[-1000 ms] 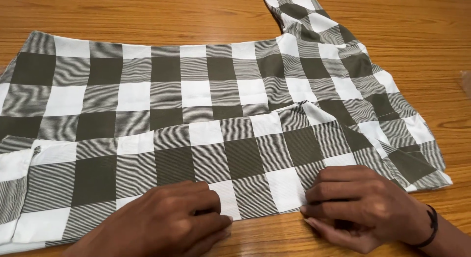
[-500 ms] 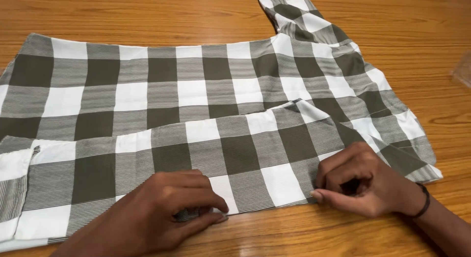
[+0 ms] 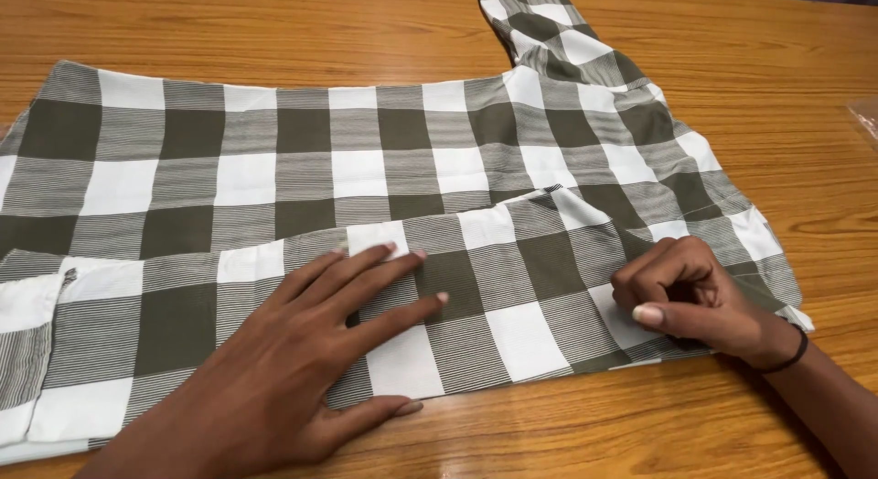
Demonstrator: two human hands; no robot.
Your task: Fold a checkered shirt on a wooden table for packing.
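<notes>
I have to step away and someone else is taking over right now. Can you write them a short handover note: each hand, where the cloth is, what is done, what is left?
Left hand: flat, fingers spread, pressing on the folded near part of the checked cloth.
Right hand: curled, pinching the cloth near its right edge.
Cloth: spread on the wooden table, a narrow strip running off toward the far edge.
Done: the near edge is folded up over the rest; the fold lies fairly flat under the left hand.
Left: the right end looks rumpled and probably needs smoothing and lining up.
</notes>
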